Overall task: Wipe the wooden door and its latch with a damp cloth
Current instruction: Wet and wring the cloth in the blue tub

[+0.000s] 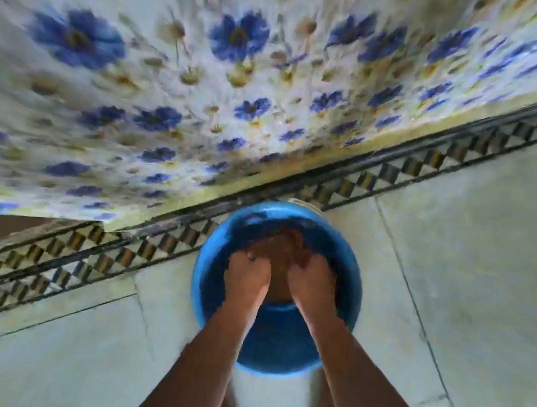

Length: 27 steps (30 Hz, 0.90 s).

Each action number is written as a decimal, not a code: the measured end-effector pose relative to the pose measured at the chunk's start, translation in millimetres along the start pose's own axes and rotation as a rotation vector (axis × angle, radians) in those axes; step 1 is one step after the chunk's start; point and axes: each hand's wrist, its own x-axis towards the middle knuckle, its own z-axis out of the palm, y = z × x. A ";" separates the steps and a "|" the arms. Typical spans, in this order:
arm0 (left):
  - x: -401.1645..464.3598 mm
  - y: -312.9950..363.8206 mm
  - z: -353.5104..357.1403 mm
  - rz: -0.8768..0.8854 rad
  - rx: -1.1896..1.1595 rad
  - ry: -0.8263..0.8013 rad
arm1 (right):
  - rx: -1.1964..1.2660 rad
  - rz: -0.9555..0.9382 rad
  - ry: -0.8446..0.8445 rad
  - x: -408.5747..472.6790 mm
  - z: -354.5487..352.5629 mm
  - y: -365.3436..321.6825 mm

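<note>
1. Your two hands are down inside a blue basin [208, 283] that sits on the pale tiled floor [455, 258], and between them is a brown cloth [283, 248].
2. The cloth lies bunched in the middle of the basin. It runs from the gap between your wrists away from you, towards the far rim and the wall, so its long axis points roughly up the picture.
3. Your left hand [247, 276] has its fingers curled over the left edge of the cloth, gripping it.
4. Your right hand [311, 283] does the same on the right edge, fingers folded down into the fabric.
5. Both hands sit side by side, close together, knuckles facing the camera.
6. The basin stands just beside a checkered border strip [398, 171] at the foot of a wall covered in blue floral tiles [239, 36].
7. The whole view is blurred: your fingertips are buried in the cloth, its outline is soft, and whether there is water in the basin is hard to make out.
8. Your forearms cover the near part of the basin, and your elbows are cut off by the lower edge.
</note>
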 end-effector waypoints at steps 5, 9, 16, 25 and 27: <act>62.8 -30.4 39.5 -0.146 -0.100 0.015 | -0.041 0.058 -0.023 38.8 33.4 8.9; 78.2 -30.8 47.7 -0.140 -0.058 0.053 | -0.045 0.073 0.044 54.8 46.5 15.7; 85.4 -35.8 48.8 -0.104 -0.038 0.025 | 0.370 0.283 0.122 51.8 51.5 15.3; -8.3 -30.7 2.5 0.246 -0.009 0.067 | 0.006 0.039 -0.132 24.1 4.6 6.0; -45.1 -24.9 -20.9 0.347 -0.010 0.101 | 0.046 -0.037 -0.200 6.9 -10.9 -0.4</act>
